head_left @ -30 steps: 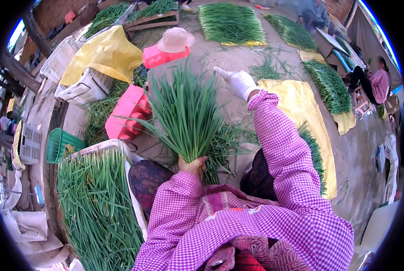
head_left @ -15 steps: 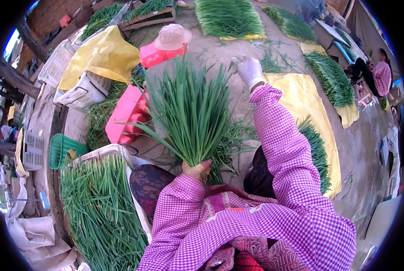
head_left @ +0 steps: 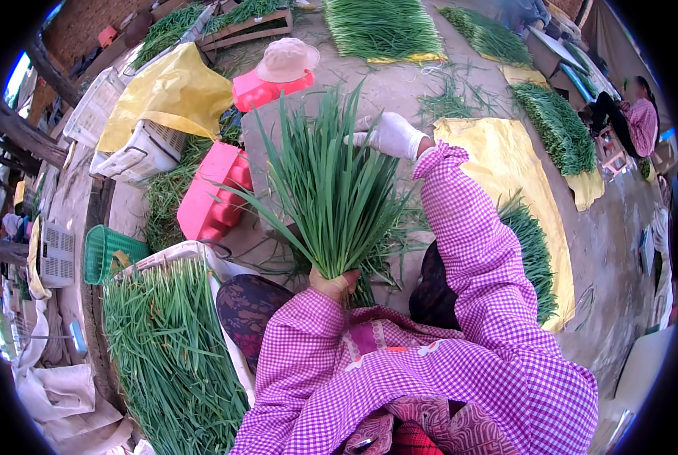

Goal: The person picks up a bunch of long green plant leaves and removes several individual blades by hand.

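Observation:
A fanned bunch of long, flat green leaves (head_left: 324, 189) stands upright in my left hand (head_left: 333, 285), which is closed round its pale base. My right hand (head_left: 392, 136), in a white glove, is at the upper right of the bunch, its fingers stretched apart toward the leaf tips and partly hidden by them. Beside my left knee lies a white-rimmed crate (head_left: 227, 296) packed with similar greens (head_left: 168, 341). Loose leaves lie on the ground below the bunch. A pale yellow sack (head_left: 540, 197) is spread at my right, with greens (head_left: 528, 258) along it.
Pink moulded containers (head_left: 206, 197) are ahead-left, one under a pale hat (head_left: 286, 57). Beyond are white crates (head_left: 126, 163), a yellow bag (head_left: 164, 83) and a green basket (head_left: 115, 258). Layered greens (head_left: 380, 26) lie at the back. A co-worker (head_left: 642, 129) sits at far right.
My right hand first rose slightly, then came down and leftward to the top of the bunch. The bunch in my left hand has shifted a little to the right.

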{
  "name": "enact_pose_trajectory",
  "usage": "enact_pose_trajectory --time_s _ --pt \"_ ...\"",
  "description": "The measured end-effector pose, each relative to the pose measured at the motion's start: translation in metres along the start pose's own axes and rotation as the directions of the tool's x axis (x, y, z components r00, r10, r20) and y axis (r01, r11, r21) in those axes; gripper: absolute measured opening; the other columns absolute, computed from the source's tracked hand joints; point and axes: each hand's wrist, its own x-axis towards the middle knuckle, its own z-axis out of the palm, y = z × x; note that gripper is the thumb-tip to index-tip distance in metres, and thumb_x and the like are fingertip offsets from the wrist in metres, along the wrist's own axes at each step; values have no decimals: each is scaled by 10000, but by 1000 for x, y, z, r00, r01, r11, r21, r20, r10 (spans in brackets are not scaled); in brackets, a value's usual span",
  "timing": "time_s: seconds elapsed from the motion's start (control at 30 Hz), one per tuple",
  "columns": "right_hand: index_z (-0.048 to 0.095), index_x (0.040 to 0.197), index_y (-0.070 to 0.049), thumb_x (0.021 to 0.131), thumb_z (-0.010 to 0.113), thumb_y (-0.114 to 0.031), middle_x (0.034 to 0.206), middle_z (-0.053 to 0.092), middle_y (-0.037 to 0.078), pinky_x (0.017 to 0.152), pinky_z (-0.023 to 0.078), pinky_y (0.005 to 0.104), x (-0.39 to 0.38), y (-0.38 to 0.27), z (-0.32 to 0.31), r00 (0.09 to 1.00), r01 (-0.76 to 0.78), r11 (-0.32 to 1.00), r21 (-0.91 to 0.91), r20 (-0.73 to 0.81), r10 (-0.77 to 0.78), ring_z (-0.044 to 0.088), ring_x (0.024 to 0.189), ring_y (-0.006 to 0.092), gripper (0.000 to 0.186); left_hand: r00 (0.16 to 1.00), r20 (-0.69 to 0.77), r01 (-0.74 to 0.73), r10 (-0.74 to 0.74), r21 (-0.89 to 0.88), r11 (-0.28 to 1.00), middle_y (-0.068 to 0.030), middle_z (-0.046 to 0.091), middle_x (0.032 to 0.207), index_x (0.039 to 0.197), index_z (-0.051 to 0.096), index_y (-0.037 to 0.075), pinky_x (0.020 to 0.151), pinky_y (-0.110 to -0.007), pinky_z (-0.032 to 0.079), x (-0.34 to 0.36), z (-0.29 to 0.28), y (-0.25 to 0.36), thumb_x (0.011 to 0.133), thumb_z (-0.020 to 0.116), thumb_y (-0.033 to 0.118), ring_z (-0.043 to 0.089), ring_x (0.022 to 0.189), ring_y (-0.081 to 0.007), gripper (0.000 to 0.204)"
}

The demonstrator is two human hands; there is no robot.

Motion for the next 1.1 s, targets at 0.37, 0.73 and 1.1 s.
enact_pose_trajectory --time_s 0.37,0.73,1.1 --pt "666 895 -94 808 568 -339 896 642 137 780 460 366 -4 -15 25 916 -138 960 242 -337 217 603 870 301 277 995 77 -39 62 -268 963 -76 594 759 1014 552 3 466 -279 429 0 0 7 599 663 -85 542 554 -177 438" --pt "667 915 -66 818 601 -238 875 659 54 736 461 274 -7 -1 -17 740 173 829 532 -625 247 595 786 126 208 991 43 -116 126 -198 973 -85 597 696 1020 557 -5 411 -279 415 0 -2 -3 600 663 -101 525 462 -172 444" --pt "614 1067 -56 828 537 -461 1036 615 166 853 440 362 -9 -6 9 997 29 998 51 -68 -26 567 990 325 477 998 67 -6 13 -115 993 -102 591 698 1021 550 -13 407 -289 413 -2 3 4 606 651 -97 520 447 -187 434"
